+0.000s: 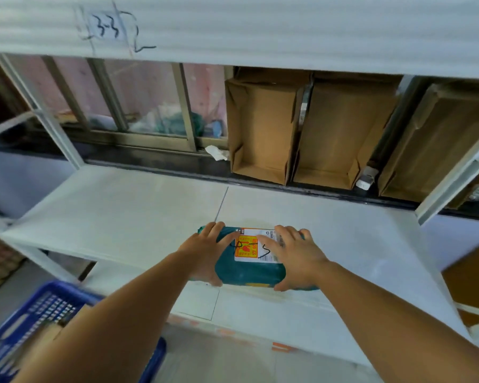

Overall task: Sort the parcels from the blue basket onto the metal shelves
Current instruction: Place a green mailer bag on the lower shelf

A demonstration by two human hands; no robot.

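A teal soft parcel [248, 272] with a white and orange shipping label lies near the front edge of the white shelf board [122, 217]. My left hand [205, 250] grips its left end, fingers over the top and thumb at the near edge. My right hand [296, 258] grips its right end the same way. The blue basket [20, 322] stands at the lower left, partly hidden by my left forearm, with a brown parcel [43, 334] inside it.
The shelf above carries a handwritten tag reading 3-3 [105, 27]. Three open cardboard boxes [263, 128] stand on a dark ledge behind the shelf at the right. White shelf posts [56, 128] rise at both sides. A lower shelf board [260, 308] shows beneath.
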